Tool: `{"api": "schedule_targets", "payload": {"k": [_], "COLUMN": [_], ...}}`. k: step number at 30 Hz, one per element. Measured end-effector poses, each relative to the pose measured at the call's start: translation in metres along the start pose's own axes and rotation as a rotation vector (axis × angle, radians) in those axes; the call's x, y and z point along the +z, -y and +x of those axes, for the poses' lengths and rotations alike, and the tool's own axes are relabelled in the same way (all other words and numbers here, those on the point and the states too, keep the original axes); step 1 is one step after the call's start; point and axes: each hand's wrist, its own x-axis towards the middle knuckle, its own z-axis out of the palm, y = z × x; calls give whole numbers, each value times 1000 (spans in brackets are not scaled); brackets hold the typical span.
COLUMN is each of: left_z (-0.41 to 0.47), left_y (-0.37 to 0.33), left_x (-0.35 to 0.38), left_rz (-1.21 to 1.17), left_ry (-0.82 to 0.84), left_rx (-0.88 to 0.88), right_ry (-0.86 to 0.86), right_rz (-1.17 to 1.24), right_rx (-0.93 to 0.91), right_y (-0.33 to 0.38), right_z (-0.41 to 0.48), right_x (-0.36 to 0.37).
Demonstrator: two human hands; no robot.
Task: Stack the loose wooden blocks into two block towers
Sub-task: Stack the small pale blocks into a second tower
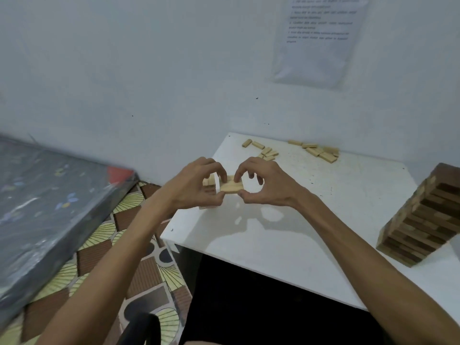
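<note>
White, speckled, the rectangular surface point(298, 245) stands against a pale wall point(149, 70). A tall square tower of pale and dark wooden blocks point(423, 220) rises at its right edge. Loose pale oblong blocks point(321, 151) lie scattered along the far edge. The left hand point(196, 188) and right hand point(266, 185) pinch a flat slab of pale wooden blocks point(231, 186) by its ends, fingers curled. Its long axis runs level, left to right, over the surface's left side.

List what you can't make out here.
Head view:
- Blocks pinched by left hand and right hand: count hidden by fingers.
- Stack behind left hand: height hidden.
- Tower: right side cut off by frame edge.
- Paper on wall: text blurred.
</note>
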Motion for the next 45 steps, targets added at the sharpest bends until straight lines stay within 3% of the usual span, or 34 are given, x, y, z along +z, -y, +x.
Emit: {"api": "schedule_targets", "payload": {"k": [16, 45], "left_z": [-13, -7], "left_y": [59, 82], "left_x": [-26, -13], "left_rz": [5, 27], "left_ry": [14, 47], "left_rx": [-111, -137], "right_ry": [153, 210], "right_rz": [-5, -60], "right_rx": [12, 76], "right_y": [0, -7], "right_z": [68, 74], "right_x": [35, 40]}}
